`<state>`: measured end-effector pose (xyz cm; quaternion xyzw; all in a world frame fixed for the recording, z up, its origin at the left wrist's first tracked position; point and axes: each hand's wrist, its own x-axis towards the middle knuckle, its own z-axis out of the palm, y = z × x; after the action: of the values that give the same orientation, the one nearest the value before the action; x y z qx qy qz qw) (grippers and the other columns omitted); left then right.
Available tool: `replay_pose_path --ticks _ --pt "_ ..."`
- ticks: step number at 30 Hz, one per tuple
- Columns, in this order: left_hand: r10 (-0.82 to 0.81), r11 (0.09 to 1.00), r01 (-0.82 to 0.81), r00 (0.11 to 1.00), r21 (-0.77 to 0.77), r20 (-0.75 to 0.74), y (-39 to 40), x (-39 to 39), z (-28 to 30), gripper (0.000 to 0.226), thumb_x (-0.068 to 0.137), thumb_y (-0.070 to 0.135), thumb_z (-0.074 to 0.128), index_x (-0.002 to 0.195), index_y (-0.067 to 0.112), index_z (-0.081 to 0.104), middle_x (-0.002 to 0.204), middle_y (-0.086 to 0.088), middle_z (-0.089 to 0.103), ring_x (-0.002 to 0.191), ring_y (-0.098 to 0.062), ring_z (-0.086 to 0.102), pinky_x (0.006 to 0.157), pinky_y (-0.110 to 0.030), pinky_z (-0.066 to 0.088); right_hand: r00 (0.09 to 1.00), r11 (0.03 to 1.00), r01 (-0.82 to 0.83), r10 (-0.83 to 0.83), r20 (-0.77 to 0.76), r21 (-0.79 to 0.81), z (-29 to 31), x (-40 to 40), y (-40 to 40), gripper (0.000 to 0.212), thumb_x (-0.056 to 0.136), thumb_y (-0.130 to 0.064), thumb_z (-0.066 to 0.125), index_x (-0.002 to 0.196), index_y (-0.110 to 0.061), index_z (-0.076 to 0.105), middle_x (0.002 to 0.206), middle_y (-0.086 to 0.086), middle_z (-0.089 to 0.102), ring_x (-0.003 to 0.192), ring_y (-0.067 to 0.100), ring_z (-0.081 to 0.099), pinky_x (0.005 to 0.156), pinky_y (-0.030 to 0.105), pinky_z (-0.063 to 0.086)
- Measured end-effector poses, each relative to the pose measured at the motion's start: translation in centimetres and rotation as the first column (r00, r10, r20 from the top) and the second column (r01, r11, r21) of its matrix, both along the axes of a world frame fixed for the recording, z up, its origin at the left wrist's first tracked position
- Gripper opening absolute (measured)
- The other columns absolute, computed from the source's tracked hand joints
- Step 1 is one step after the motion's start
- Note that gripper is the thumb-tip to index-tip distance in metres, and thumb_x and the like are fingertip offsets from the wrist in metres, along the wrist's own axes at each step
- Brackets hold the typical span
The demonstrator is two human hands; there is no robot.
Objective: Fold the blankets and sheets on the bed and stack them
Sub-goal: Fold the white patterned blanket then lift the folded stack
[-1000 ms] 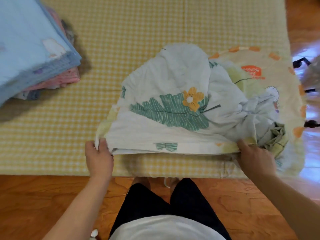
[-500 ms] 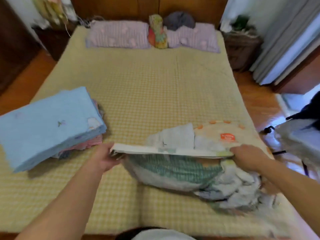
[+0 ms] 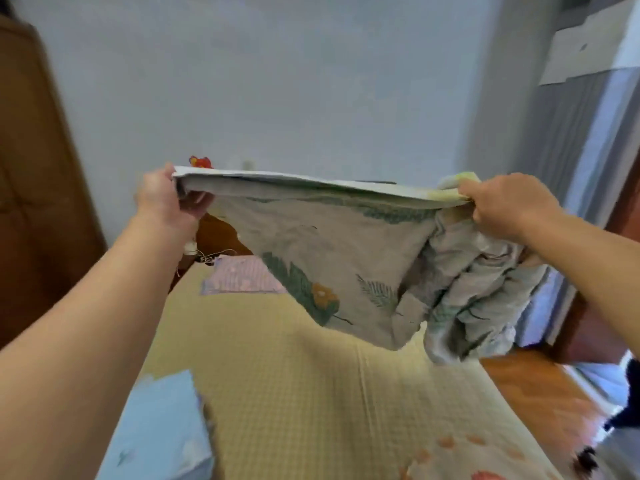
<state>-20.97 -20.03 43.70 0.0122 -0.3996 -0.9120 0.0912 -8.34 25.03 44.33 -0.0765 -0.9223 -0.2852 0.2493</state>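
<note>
A: In the head view, where was the pale cotton sheet printed with green leaves and an orange flower point(image 3: 322, 251)?

B: Up in the air above the yellow checked bed point(image 3: 294, 382). The left hand point(image 3: 162, 199) pinched one end of its top edge and the right hand point(image 3: 502, 202) had its grip curled round the other end, so the edge ran taut between them. The rest hung down, flat on the left-hand side, bunched in a wad under the right hand.

A: How should the step have been done well?

B: I'd judge it needed a firm shake to drop that wad free, with both corners kept level, before laying it back on the bed for the next fold. The folded light-blue blanket stack point(image 3: 162, 427) sat on the bed near the left forearm, ready to receive it.

A: And against half a second earlier?

B: Then the sheet's lower part lay on the bed with only the edge raised; now it had lifted clear, and the camera had tilted up toward the wall.
</note>
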Motion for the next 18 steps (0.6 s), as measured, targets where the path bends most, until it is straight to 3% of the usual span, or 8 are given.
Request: replay_pose_path --ticks 3,5,7,9,11,13,15,18 --pt "0.097 0.987 -0.074 0.983 -0.141 0.159 -3.6 2.5 -6.9 0.022 0.106 0.022 0.045 0.107 0.01 0.063 0.098 -0.007 0.071 0.1 -0.023 0.066 0.086 -0.038 0.059 0.972 0.991 -0.1 0.078 0.222 0.087 -5.3 0.1 -2.5 0.027 0.093 -0.027 0.045 0.118 -0.035 0.052 0.089 -0.001 0.063 0.078 0.023 0.063 0.063 0.033 0.048" --pt "0.166 0.964 -0.091 0.94 -0.25 0.297 -6.0 4.1 -13.9 0.019 0.105 0.02 0.048 0.115 0.012 0.062 0.097 -0.005 0.072 0.09 -0.021 0.067 0.073 -0.036 0.057 0.908 0.984 -0.166 0.13 0.399 0.057 -10.4 0.7 -4.4 0.014 0.099 -0.032 0.04 0.109 -0.036 0.048 0.084 -0.007 0.058 0.077 0.016 0.059 0.068 0.03 0.049" --pt "0.164 0.929 0.011 0.883 -0.37 0.439 -8.6 6.3 -21.7 0.02 0.106 0.02 0.049 0.123 0.013 0.055 0.088 -0.007 0.066 0.067 -0.016 0.064 0.056 -0.031 0.053 0.828 0.978 -0.208 0.183 0.53 -0.013 -16.5 1.4 -6.0 0.01 0.1 -0.036 0.041 0.108 -0.034 0.047 0.088 -0.007 0.06 0.078 0.017 0.06 0.068 0.033 0.048" --pt "0.171 0.863 0.152 0.809 -0.481 0.562 -10.7 9.5 -28.8 0.011 0.106 0.019 0.049 0.112 0.01 0.051 0.063 -0.005 0.054 0.039 -0.01 0.049 0.039 -0.02 0.041 0.754 0.969 -0.239 0.231 0.615 -0.07 -24.3 2.5 -6.8 0.022 0.095 -0.032 0.05 0.117 -0.029 0.048 0.096 -0.003 0.064 0.08 0.021 0.064 0.062 0.035 0.043" --pt "0.224 0.787 0.259 0.726 -0.56 0.65 -12.5 13.1 -35.4 0.01 0.103 0.015 0.053 0.1 0.005 0.051 0.049 -0.003 0.046 0.03 -0.01 0.038 0.037 -0.015 0.031 0.726 0.961 -0.252 0.265 0.635 -0.114 -32.5 4.6 -7.6 0.035 0.08 -0.023 0.072 0.112 -0.021 0.058 0.084 0.002 0.066 0.063 0.024 0.064 0.051 0.034 0.042" --pt "0.262 0.698 0.4 0.63 -0.595 0.731 -13.9 17.1 -41.7 0.015 0.101 0.013 0.058 0.092 0.002 0.054 0.044 -0.004 0.045 0.032 -0.013 0.036 0.044 -0.016 0.029 0.649 0.944 -0.216 0.331 0.685 -0.251 -40.2 7.9 -8.3 0.045 0.042 -0.016 0.093 0.081 -0.016 0.069 0.054 0.005 0.058 0.035 0.024 0.052 0.035 0.031 0.039" --pt "0.289 0.624 0.548 0.501 -0.557 0.816 -15.0 20.9 -47.2 0.02 0.099 0.016 0.063 0.086 0.003 0.056 0.048 -0.008 0.048 0.039 -0.015 0.038 0.05 -0.021 0.03 0.558 0.941 -0.154 0.334 0.759 -0.301 -48.1 11.6 -8.9 0.047 0.026 -0.015 0.095 0.064 -0.018 0.068 0.043 0.004 0.053 0.027 0.023 0.047 0.03 0.029 0.036" --pt "0.317 0.556 0.705 0.311 -0.441 0.896 -15.6 26.1 -53.8 0.023 0.098 0.016 0.065 0.081 0.003 0.058 0.051 -0.011 0.052 0.041 -0.018 0.044 0.047 -0.022 0.033 0.365 0.962 -0.174 0.263 0.893 -0.211 -56.5 15.9 -10.4 0.029 0.065 -0.022 0.084 0.092 -0.021 0.075 0.064 0.004 0.068 0.049 0.024 0.065 0.045 0.033 0.045"
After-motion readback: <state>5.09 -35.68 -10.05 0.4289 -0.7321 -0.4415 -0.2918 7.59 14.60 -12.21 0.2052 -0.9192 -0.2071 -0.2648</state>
